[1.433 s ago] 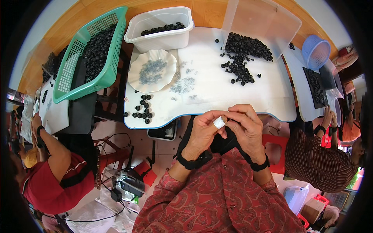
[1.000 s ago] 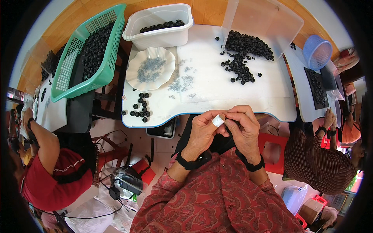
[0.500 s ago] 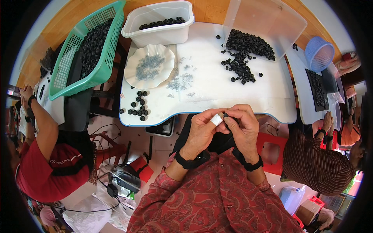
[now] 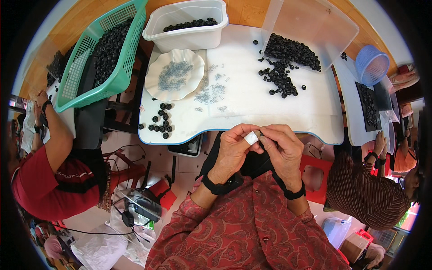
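My left hand (image 4: 231,150) and my right hand (image 4: 286,150) meet in front of my chest, just off the table's front edge. Thumbs and fingers of both are pinched together at the tips, around a small black part that is nearly all hidden now. White tape wraps a finger of my left hand. Beyond them, to the left, round black knobby pieces (image 4: 162,121) stand in a loose group. A scalloped white plate (image 4: 195,81) holds many tiny clear or metallic pieces, with more of them (image 4: 210,93) scattered beside it.
A clear bin (image 4: 315,27) lies tipped at the back right, spilling small black parts (image 4: 283,81) onto the white table (image 4: 243,108). A white tub (image 4: 189,40) and green basket (image 4: 114,83) hold black pieces. People sit at both sides; a red stool (image 4: 312,173) stands right.
My hands stay together, while the right fingers shift slightly and the black part between the fingertips becomes less visible. At left, the arm of the person in red has moved.
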Tool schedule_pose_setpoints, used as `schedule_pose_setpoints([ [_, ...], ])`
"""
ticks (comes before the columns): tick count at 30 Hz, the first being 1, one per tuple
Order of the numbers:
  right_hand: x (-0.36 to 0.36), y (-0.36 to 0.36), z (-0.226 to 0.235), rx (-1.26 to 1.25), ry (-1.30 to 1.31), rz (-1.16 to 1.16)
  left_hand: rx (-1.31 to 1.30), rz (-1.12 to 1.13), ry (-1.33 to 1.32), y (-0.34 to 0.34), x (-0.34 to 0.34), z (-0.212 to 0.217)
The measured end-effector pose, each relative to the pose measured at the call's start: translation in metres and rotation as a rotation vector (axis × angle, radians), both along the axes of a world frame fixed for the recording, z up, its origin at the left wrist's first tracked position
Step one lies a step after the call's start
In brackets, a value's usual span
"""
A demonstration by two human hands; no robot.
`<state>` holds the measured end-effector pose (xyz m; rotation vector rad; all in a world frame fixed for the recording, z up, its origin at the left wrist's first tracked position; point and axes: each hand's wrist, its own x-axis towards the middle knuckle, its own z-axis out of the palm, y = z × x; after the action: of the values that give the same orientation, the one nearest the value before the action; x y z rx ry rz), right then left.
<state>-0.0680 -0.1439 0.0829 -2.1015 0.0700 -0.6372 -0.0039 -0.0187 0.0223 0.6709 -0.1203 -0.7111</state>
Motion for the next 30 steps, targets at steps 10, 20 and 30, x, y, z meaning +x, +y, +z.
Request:
schedule_pose_setpoints([
  [10, -0.002, -0.002, -0.01, 0.148, 0.053, 0.012, -0.046, 0.014, 0.031, 0.001, 0.001, 0.002],
  [20, -0.001, 0.007, -0.012, 0.465, 0.065, -0.018, -0.128, -0.05, 0.092, 0.002, 0.002, -0.001],
  [30, -0.002, 0.003, -0.013, 0.407, 0.052, 0.004, -0.123, -0.073, 0.093, 0.003, 0.001, -0.001],
])
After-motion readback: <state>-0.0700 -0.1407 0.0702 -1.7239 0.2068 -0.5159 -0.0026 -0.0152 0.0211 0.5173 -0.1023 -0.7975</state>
